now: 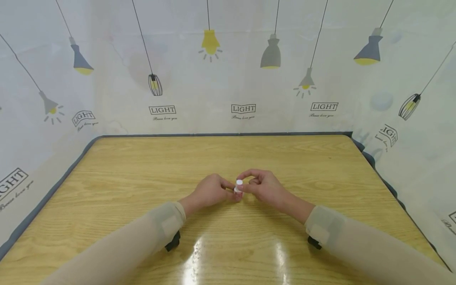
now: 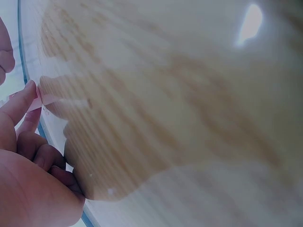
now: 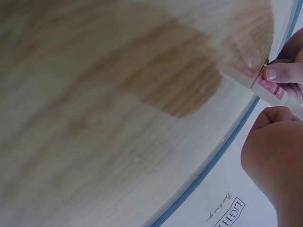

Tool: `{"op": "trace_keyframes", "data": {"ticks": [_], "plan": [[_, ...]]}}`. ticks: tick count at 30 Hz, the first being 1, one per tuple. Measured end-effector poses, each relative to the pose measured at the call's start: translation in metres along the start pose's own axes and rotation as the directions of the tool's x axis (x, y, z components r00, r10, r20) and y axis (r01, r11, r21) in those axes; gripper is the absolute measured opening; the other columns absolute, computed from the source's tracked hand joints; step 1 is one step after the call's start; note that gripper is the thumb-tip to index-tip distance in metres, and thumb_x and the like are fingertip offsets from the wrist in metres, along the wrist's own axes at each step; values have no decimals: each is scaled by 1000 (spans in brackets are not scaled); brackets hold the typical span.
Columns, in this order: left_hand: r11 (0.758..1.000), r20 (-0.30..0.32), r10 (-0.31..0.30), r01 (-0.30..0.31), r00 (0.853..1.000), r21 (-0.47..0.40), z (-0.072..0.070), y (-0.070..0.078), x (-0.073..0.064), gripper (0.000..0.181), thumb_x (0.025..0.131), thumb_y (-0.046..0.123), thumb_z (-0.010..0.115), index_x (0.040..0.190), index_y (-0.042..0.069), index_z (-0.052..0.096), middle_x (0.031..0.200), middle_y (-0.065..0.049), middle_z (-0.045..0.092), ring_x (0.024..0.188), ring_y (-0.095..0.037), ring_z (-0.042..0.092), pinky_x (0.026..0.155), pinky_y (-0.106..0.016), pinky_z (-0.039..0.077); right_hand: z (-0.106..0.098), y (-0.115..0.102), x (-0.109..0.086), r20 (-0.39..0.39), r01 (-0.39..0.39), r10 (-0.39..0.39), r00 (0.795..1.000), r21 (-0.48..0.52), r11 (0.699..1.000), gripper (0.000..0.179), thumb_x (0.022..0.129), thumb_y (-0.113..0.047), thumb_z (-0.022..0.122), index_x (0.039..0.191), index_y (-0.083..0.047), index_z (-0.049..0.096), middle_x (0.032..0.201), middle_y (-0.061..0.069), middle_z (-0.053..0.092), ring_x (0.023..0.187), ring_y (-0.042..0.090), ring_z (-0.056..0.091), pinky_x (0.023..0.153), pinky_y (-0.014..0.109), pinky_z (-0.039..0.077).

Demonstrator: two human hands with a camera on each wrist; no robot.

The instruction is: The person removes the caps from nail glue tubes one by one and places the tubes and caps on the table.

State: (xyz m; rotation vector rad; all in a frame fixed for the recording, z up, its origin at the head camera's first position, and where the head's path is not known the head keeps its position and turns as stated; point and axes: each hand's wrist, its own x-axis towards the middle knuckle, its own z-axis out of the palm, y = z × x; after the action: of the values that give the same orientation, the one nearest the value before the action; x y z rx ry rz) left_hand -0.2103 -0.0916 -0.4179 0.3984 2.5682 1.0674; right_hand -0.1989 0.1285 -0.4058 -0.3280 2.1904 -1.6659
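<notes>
A small bottle (image 1: 238,195) with a white cap (image 1: 239,182) and a pink-red label stands upright at the middle of the table. My left hand (image 1: 213,190) pinches the bottle's body low down, its thumb lying across the label (image 3: 272,88) in the right wrist view. From the other side, my right hand (image 1: 268,189) holds the cap, with the thumb in front and the index finger arched behind. In the left wrist view the left hand (image 2: 33,165) hides most of the bottle, and a pale pink edge of it shows beyond the fingertips.
The glossy wood-grain table (image 1: 142,158) reflects the hands and lights. Behind it and along both sides hangs a pale backdrop (image 1: 192,83) printed with lamps and lettering. Dark blue edging (image 1: 213,135) runs along the table's far rim. Each sleeve has a black device (image 1: 173,242) strapped beneath it.
</notes>
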Motion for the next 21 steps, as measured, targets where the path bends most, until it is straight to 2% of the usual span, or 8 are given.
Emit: {"op": "trace_keyframes", "data": {"ticks": [7, 16, 21], "plan": [[1000, 1, 0, 0, 1000, 5, 0, 0, 0, 28, 87, 42, 88, 110, 26, 86, 120, 2, 81, 94, -17, 60, 85, -34, 46, -1, 2, 1, -2, 1, -1, 1000, -3, 1000, 38, 100, -27, 76, 131, -6, 69, 54, -8, 32, 47, 10, 25, 48, 26, 25], [1000, 3, 6, -7, 1000, 9, 0, -1, 2, 32, 86, 44, 88, 110, 24, 86, 113, 2, 83, 89, -16, 58, 83, -32, 46, -1, -1, -2, -11, 0, 0, 1000, -9, 1000, 38, 99, -26, 76, 130, -5, 70, 54, -8, 31, 47, 10, 25, 48, 25, 25], [1000, -1, 2, -2, 1000, 13, 0, -2, 2, 29, 86, 44, 88, 108, 25, 86, 121, 1, 81, 103, -15, 65, 93, -37, 52, -2, -1, -2, -14, 1, -2, 1000, -10, 1000, 36, 99, -26, 76, 129, -6, 71, 54, -7, 32, 48, 11, 26, 49, 26, 26]]}}
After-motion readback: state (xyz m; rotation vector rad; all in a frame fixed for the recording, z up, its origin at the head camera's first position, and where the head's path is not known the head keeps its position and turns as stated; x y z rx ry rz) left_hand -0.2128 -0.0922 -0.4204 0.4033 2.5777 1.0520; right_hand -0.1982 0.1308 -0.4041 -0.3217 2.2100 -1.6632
